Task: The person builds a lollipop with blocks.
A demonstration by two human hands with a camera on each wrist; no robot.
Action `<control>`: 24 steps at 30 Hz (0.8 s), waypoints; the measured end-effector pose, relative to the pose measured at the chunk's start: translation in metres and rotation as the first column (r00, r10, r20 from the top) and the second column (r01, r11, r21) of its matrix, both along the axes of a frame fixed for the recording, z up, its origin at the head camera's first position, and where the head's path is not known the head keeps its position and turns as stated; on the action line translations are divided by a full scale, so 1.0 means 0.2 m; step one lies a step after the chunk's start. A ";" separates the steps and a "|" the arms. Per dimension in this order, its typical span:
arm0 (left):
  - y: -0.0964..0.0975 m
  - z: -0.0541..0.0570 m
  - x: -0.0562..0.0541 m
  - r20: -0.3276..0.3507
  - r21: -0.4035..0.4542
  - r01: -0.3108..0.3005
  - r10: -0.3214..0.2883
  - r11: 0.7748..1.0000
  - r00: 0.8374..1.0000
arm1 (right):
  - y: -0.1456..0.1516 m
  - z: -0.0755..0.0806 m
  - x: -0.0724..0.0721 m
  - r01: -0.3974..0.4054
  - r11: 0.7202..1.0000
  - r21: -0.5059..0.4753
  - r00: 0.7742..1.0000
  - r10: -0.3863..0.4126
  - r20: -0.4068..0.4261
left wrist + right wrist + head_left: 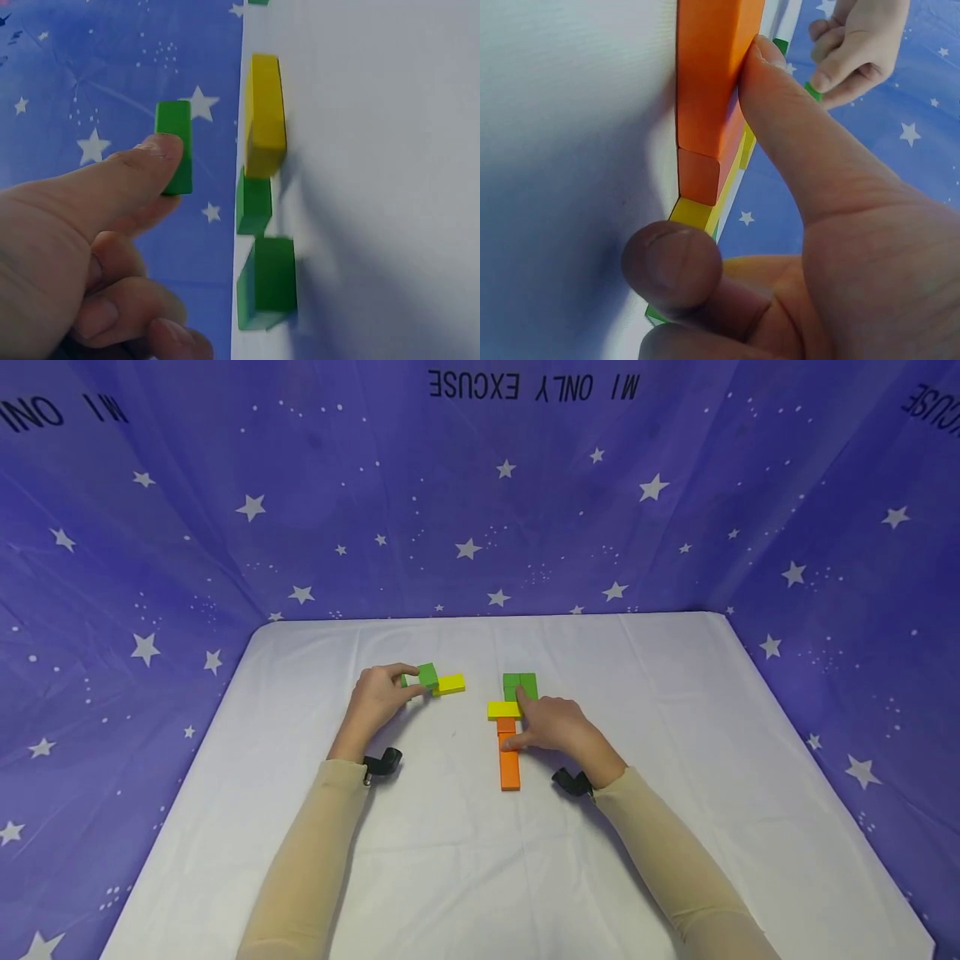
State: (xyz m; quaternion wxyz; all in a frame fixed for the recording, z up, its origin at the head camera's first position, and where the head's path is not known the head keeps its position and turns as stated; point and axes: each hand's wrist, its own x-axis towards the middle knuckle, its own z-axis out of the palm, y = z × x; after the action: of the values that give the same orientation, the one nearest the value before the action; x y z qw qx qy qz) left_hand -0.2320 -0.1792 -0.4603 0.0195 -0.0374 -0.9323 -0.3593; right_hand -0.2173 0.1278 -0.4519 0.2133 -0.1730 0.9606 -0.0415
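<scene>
My left hand (377,700) pinches a small green block (427,676) between thumb and fingertips, raised over the table in the left wrist view. Beneath it stand a yellow block (265,112) and two green blocks, a smaller one (255,206) and a larger one (274,277). My right hand (558,724) rests on a flat row of blocks. Its thumb touches the long orange block (510,772), and the index finger reaches the green blocks (528,681) at the far end. Between them lie a yellow block (501,711) set crosswise and a short orange block (506,725).
A white cloth (450,860) covers the table. Purple star-printed fabric (420,493) rises behind and along both sides. Black wrist mounts, left (384,762) and right (572,781), sit at the sleeve cuffs.
</scene>
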 end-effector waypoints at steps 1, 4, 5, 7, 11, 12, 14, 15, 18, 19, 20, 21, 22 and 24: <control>0.01 0.01 0.00 -0.006 0.007 0.007 -0.007 1.000 1.000 | 0.00 0.00 0.00 0.000 1.000 -0.001 1.000 0.000 0.001; 0.05 0.02 0.01 -0.017 0.025 0.013 -0.012 1.000 1.000 | 0.00 0.01 0.00 0.002 1.000 -0.002 1.000 -0.002 0.001; 0.06 0.02 0.01 -0.018 0.028 0.015 -0.015 0.999 1.000 | 0.00 0.01 0.00 0.004 1.000 -0.003 1.000 -0.004 0.001; 0.08 0.02 0.01 -0.017 0.030 0.026 -0.026 0.999 1.000 | 0.00 0.00 0.00 0.005 1.000 -0.006 1.000 -0.005 0.002; 0.12 0.02 0.02 -0.014 0.025 0.036 -0.035 0.999 0.999 | 0.00 0.00 0.01 0.003 1.000 -0.018 1.000 -0.002 0.010; 0.13 0.02 0.02 -0.016 0.024 0.039 -0.039 0.999 0.999 | 0.00 0.00 0.01 0.002 1.000 -0.019 1.000 -0.002 0.008; 0.16 0.01 0.01 -0.021 0.021 0.043 -0.043 0.999 0.999 | 0.00 -0.01 0.01 0.004 1.000 -0.019 1.000 -0.004 0.010; 0.17 0.01 0.01 -0.026 0.021 0.047 -0.046 0.999 0.999 | 0.00 -0.01 0.01 0.004 1.000 -0.016 1.000 -0.004 0.008; 0.20 0.01 0.00 -0.039 0.021 0.062 -0.061 0.998 0.997 | 0.00 -0.02 0.01 0.005 1.000 -0.009 1.000 -0.005 0.003; 0.21 0.01 0.00 -0.041 0.020 0.067 -0.066 0.998 0.997 | 0.00 -0.02 0.01 0.005 1.000 -0.008 1.000 -0.005 0.004; 0.23 0.01 0.00 -0.044 0.021 0.072 -0.071 0.997 0.997 | 0.00 -0.01 0.01 0.005 1.000 -0.009 1.000 -0.005 0.005; 0.24 0.01 0.00 -0.046 0.020 0.077 -0.076 0.997 0.996 | 0.00 -0.01 0.01 0.005 1.000 -0.007 1.000 -0.005 0.001; 0.25 0.01 -0.01 -0.047 0.021 0.080 -0.079 0.997 0.996 | 0.00 -0.01 0.01 0.005 1.000 -0.008 1.000 -0.005 -0.001; 0.28 0.01 -0.02 -0.041 0.024 0.086 -0.085 0.996 0.996 | 0.00 0.00 0.01 0.010 1.000 -0.010 1.000 -0.010 0.000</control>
State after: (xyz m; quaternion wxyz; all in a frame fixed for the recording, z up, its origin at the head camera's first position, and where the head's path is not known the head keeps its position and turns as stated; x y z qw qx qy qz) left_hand -0.2362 -0.1239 -0.4586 0.0231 -0.0841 -0.9246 -0.3708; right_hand -0.2148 0.1279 -0.4524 0.2120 -0.1695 0.9613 -0.0473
